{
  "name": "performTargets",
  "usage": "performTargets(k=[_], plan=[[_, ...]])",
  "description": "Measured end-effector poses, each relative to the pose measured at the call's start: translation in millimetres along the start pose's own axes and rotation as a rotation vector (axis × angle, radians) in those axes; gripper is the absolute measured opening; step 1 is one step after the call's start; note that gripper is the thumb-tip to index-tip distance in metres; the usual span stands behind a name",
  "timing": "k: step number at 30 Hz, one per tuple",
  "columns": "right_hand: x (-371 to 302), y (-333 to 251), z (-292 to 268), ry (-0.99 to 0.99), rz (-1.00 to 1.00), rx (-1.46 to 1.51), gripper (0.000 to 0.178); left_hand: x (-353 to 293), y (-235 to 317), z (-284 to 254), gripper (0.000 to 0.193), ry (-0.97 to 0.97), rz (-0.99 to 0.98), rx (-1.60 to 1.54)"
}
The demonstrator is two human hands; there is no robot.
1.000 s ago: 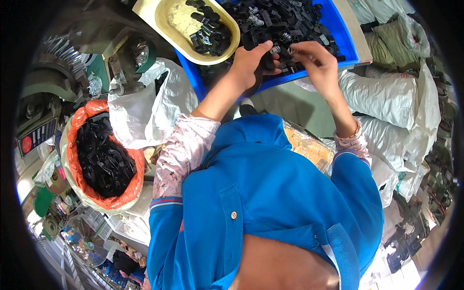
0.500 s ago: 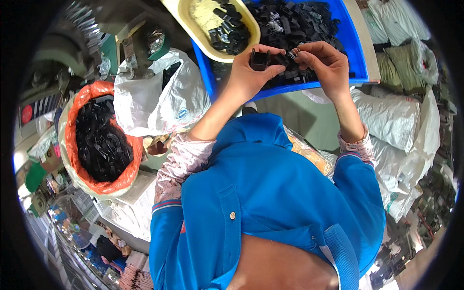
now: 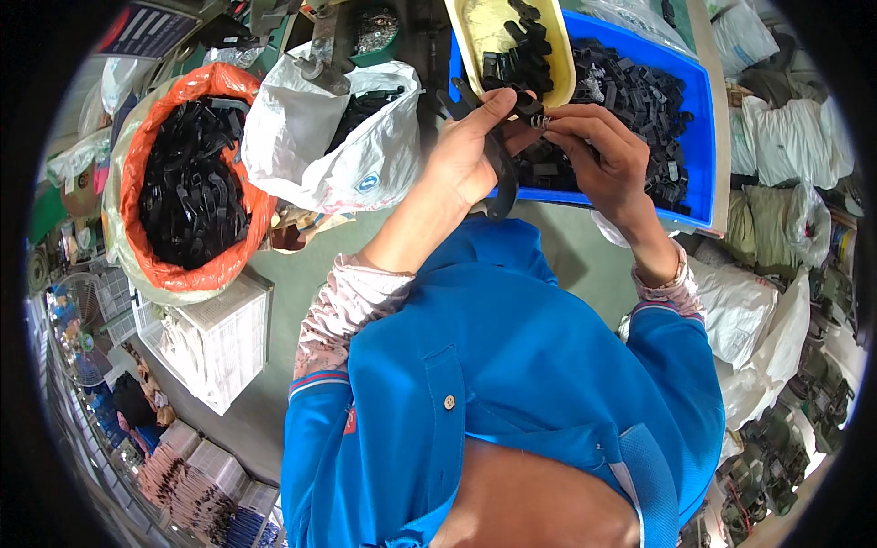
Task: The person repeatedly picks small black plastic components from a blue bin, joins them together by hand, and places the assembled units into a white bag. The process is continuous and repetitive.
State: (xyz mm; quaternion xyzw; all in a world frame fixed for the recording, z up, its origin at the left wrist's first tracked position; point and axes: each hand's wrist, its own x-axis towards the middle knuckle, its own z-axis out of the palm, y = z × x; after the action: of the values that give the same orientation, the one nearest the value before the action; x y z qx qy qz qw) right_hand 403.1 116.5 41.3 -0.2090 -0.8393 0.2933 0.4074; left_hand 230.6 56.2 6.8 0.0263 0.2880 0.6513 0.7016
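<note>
My left hand (image 3: 468, 153) is closed around a long, curved black plastic piece (image 3: 501, 178), which hangs down past the palm. More black plastic shows at its fingertips; whether it is one part or two, I cannot tell. The fingers of my right hand (image 3: 605, 157) are pinched together on a small shiny metal coil, like a spring (image 3: 539, 121), against the black plastic. Both hands meet over the near edge of a blue tray (image 3: 714, 151) heaped with small black plastic parts (image 3: 630, 87). A yellow tub (image 3: 565, 55) with several black pieces stands in the tray's left part.
Left of the tray is a white sack (image 3: 384, 169) with black parts inside. Beyond it stands an orange-lined container (image 3: 137, 215) full of curved black pieces. A white plastic crate (image 3: 219, 342) is below. Stuffed white sacks (image 3: 744, 315) lie at the right.
The view has shifted, so the trays and sacks appear farther right. A long curved black piece now shows in my left hand, where a boxy black part was visible. My hands are closer together.
</note>
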Motion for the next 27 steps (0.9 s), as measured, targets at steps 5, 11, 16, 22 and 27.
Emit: performTargets(k=[5,11,16,22,27], plan=[[5.0,-2.1,7.7,-0.003,-0.065,-0.157,0.017,-4.1,0.0,0.5,0.021,0.033,0.097,0.031],[2.2,7.3,18.6,0.011,-0.321,-0.200,0.018,-0.1,-3.9,-8.1,0.019,0.068,0.019,-0.012],[-8.5,6.2,28.1,0.082,-0.072,-0.044,0.031,-2.5,4.4,-0.7,0.019,0.054,0.089,0.197],[-5.1,3.7,23.7,-0.120,0.282,0.095,0.055,2.2,16.2,-0.5,0.020,-0.050,0.125,0.604],[-9.0,21.3,34.8,0.206,0.157,-0.165,0.061,-3.3,15.9,5.0,0.018,-0.073,0.034,0.554]])
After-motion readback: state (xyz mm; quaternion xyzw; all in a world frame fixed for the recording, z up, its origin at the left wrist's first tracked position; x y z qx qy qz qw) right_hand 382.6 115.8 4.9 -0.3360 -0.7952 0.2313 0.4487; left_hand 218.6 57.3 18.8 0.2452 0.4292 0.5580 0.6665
